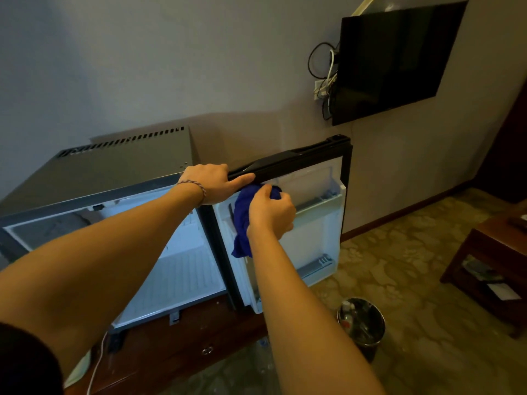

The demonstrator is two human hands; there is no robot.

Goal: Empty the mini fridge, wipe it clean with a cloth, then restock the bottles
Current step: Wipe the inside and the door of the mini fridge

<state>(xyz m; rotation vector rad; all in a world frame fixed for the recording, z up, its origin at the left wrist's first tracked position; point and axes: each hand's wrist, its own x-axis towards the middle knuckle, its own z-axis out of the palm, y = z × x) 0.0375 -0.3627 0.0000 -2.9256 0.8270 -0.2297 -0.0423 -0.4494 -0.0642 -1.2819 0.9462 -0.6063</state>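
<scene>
Centrally, one small grey metal mini fridge (119, 169) stands on a dark brown wooden table (182, 346), its single black-framed door (313, 223) swung wide to the right. The white cabinet interior (176, 269) is lit, and no bottles show in it; part of it is hidden behind the person's arm. Two white shelf rails are counted on the inner face of the door, one upper (322, 199) and one lower (316, 266).

Two hands are in view. The left hand (214, 182) is curled over the black top edge of the door, gripping it near the hinge side; one braided bracelet (194, 187) circles that wrist. The right hand (271, 209) clutches one bunched dark blue cloth (242, 220), held against the upper inner face of the door, with a loose end hanging below the fist.

On the patterned carpet (399, 280) just beside the door stands one round dark waste bin (362, 323) with litter inside. One black flat screen (393, 58) hangs on the grey wall, a tangle of cables (325, 81) at its left edge. One brown wooden side table (490, 269) stands at far right.
</scene>
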